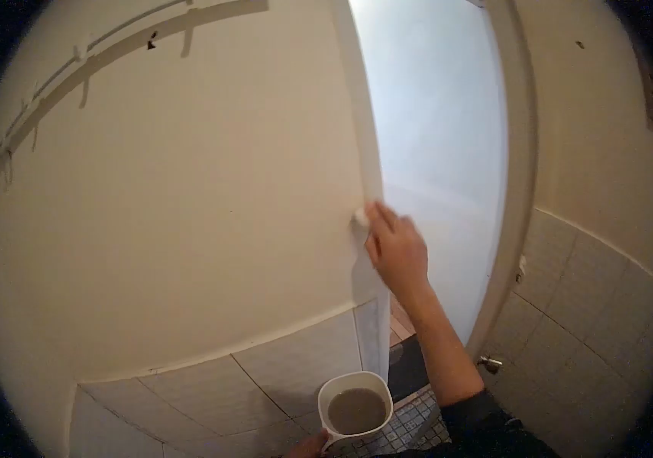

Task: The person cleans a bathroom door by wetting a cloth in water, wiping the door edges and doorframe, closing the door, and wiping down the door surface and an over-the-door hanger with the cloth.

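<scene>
My right hand (pixel 399 248) reaches up to the cream wall (pixel 250 191) close to its edge by the doorway. Its fingers are closed on a small white thing (pixel 361 217) held against the wall surface; the kind cannot be made out. Low in the view, my left hand (pixel 311 444) grips the handle of a white water dipper (pixel 326 393). Cloudy greyish liquid (pixel 357 411) partly fills the dipper. Most of the left hand lies beyond the bottom edge of the frame.
A bright doorway (pixel 441 114) opens right of the wall edge. Pale tiles (pixel 296 355) cover the lower wall, and mosaic tiles (pixel 407 424) the floor. A rail with hooks (pixel 80 53) hangs at upper left. A metal tap or knob (pixel 491 364) juts out at right.
</scene>
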Demonstrator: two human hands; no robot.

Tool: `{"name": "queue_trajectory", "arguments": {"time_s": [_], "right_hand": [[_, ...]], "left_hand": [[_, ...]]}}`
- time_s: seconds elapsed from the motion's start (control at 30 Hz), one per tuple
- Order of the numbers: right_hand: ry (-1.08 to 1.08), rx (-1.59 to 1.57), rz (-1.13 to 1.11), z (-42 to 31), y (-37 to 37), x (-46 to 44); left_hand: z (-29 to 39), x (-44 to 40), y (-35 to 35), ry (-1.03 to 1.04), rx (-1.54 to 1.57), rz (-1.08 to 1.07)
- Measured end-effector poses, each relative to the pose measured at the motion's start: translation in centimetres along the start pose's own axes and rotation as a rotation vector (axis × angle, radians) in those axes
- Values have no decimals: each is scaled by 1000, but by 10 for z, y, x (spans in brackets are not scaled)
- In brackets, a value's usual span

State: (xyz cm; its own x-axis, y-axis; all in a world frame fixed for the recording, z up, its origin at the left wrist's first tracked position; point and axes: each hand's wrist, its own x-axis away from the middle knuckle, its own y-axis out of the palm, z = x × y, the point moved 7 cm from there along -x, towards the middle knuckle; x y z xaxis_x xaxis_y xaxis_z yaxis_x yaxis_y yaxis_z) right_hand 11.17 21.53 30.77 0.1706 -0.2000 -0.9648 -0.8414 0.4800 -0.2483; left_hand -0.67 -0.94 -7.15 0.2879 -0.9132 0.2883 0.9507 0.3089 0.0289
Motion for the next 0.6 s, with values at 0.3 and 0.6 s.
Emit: {"name": "queue_trajectory", "arguments": {"time_s": [0.3, 0.6], "right_hand": [[547, -317, 132, 38, -179, 168], [754, -366, -228, 60, -126, 222]], "left_hand": [[-44, 17, -6, -128, -42, -225], [-122, 31, -9, -364, 72, -595]]}}
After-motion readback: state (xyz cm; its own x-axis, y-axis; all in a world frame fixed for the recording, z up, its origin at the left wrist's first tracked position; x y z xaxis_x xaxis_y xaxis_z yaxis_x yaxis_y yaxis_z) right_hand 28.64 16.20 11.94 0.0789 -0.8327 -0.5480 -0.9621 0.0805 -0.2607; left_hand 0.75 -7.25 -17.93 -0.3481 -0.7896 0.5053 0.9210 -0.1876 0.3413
